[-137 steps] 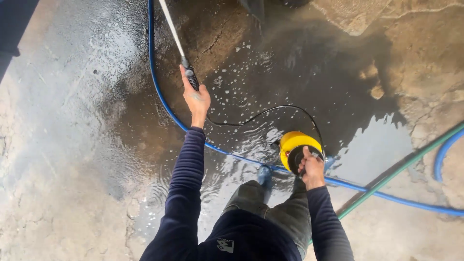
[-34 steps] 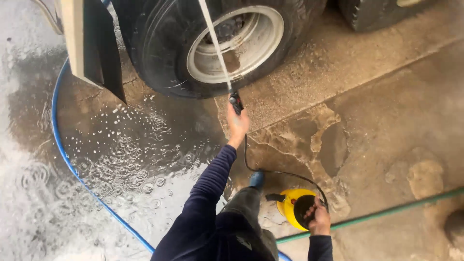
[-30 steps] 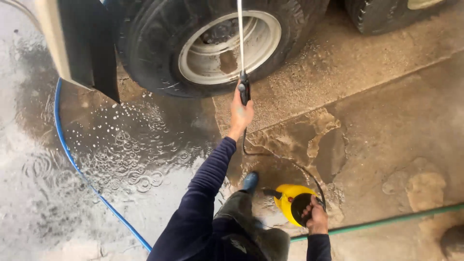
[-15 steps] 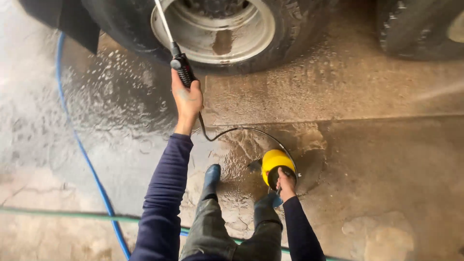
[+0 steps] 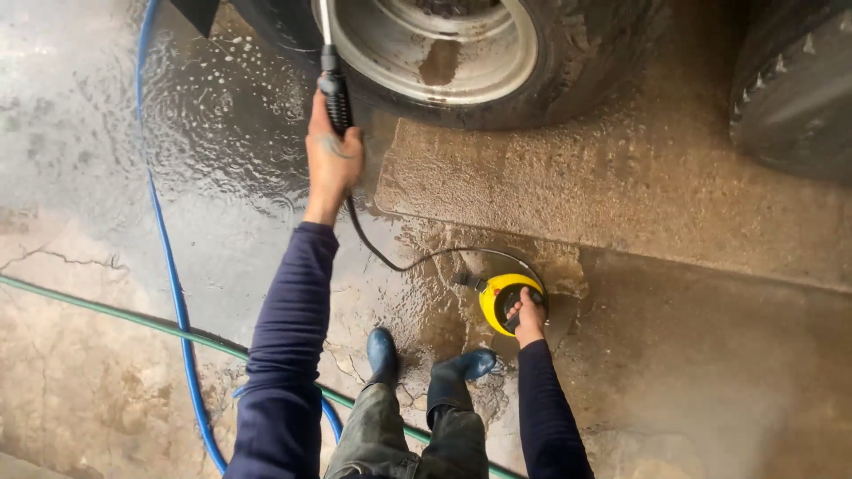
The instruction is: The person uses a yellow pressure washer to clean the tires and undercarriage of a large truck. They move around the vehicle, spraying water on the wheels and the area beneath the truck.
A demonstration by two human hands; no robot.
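My left hand is raised in front of me, gripping the black handle of a spray lance whose metal tube runs up past the top edge toward a big vehicle wheel. My right hand hangs lower at my side and holds a yellow canister by its black top. A thin black hose loops from the lance handle down to the canister. Both sleeves are dark blue.
A second tyre stands at the right edge. A blue hose and a green hose cross the wet concrete floor on my left. My blue rubber boots stand in shallow soapy water.
The view has swung right along the vehicle. My left hand with the lance has tipped more upright near the wheel. The canister stays in my right hand.
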